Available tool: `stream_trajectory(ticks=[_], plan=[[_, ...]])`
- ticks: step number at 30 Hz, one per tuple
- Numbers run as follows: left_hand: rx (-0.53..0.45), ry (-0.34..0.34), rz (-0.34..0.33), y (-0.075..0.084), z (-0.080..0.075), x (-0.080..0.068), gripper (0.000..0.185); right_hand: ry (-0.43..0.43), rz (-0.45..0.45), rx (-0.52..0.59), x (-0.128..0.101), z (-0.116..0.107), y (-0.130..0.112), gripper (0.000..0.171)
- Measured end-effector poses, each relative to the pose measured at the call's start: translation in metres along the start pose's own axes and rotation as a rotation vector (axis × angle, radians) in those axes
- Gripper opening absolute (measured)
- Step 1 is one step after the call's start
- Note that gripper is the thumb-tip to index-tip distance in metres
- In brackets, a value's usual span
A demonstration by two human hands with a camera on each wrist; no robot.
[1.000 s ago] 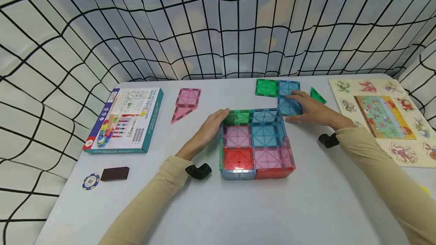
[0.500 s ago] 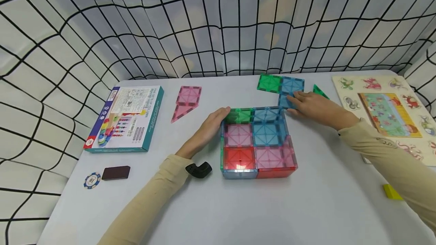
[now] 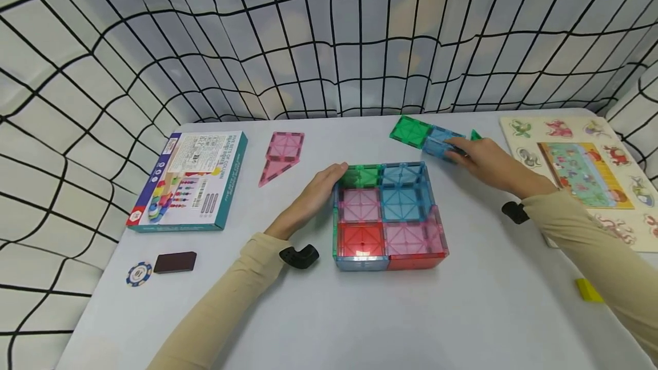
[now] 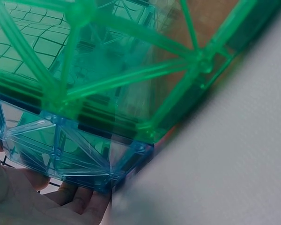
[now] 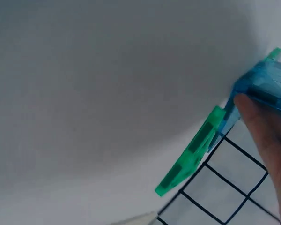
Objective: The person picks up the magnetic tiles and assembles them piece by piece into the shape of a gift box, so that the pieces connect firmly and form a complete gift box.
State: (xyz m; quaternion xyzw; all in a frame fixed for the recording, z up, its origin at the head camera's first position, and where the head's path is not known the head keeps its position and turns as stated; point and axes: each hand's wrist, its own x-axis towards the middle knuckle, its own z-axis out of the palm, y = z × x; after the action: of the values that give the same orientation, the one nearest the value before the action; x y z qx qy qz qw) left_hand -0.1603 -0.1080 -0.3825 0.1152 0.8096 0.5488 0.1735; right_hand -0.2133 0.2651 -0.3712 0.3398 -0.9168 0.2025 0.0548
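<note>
A low box of magnetic tiles (image 3: 360, 204) in green, pink, red and blue lies on the table before me. My left hand (image 3: 320, 190) rests against its back left corner, with fingers extended along it. In the left wrist view, fingertips (image 4: 91, 204) touch a blue tile (image 4: 79, 152) beyond a green one. Behind the box, my right hand (image 3: 496, 167) pinches a blue magnetic tile (image 5: 274, 79), tilted up from the table. Another blue tile adjoins it, with a green square tile (image 3: 410, 131) at its far left. A green triangle tile (image 5: 192, 154) is just past my fingers.
Two joined pink tiles (image 3: 281, 153) lie left of the box. A boxed toy (image 3: 192, 181), a dark brown block (image 3: 175, 262) and a poker chip (image 3: 139, 273) lie farther left. An animal picture board (image 3: 570, 224) and yellow piece (image 3: 588, 290) are right. Black netting (image 3: 334, 44) surrounds the table.
My right hand has shifted right and pinched the near blue tile, folding it up and turning the joined blue and green tiles. My left hand stays at the box corner.
</note>
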Motion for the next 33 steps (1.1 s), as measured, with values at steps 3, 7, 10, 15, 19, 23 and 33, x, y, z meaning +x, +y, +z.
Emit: stream_trajectory(ticks=[3,7,10,15,19,23,33], plan=[[0.0,0.001,0.001,0.0,0.001,0.001,0.067,0.002,0.107,0.151,-0.003,-0.005,0.0,0.032],[0.005,0.007,-0.002,-0.002,0.0,0.001,0.066,-0.046,0.278,0.379,-0.003,-0.011,-0.003,0.036],[0.006,0.006,-0.005,-0.002,0.0,0.001,0.067,-0.088,0.359,0.519,-0.004,-0.014,-0.001,0.04],[0.004,-0.001,-0.014,0.0,0.0,0.001,0.069,-0.069,0.416,0.685,-0.007,-0.019,0.002,0.04],[0.005,0.0,-0.005,-0.001,-0.002,0.001,0.065,0.022,0.424,0.694,-0.004,-0.027,-0.006,0.04],[0.017,0.021,0.006,-0.001,-0.005,0.001,0.065,0.109,0.399,0.681,0.006,-0.034,-0.025,0.041],[-0.064,0.137,0.273,0.033,-0.013,-0.009,0.039,0.036,0.299,0.749,0.042,-0.037,-0.097,0.034]])
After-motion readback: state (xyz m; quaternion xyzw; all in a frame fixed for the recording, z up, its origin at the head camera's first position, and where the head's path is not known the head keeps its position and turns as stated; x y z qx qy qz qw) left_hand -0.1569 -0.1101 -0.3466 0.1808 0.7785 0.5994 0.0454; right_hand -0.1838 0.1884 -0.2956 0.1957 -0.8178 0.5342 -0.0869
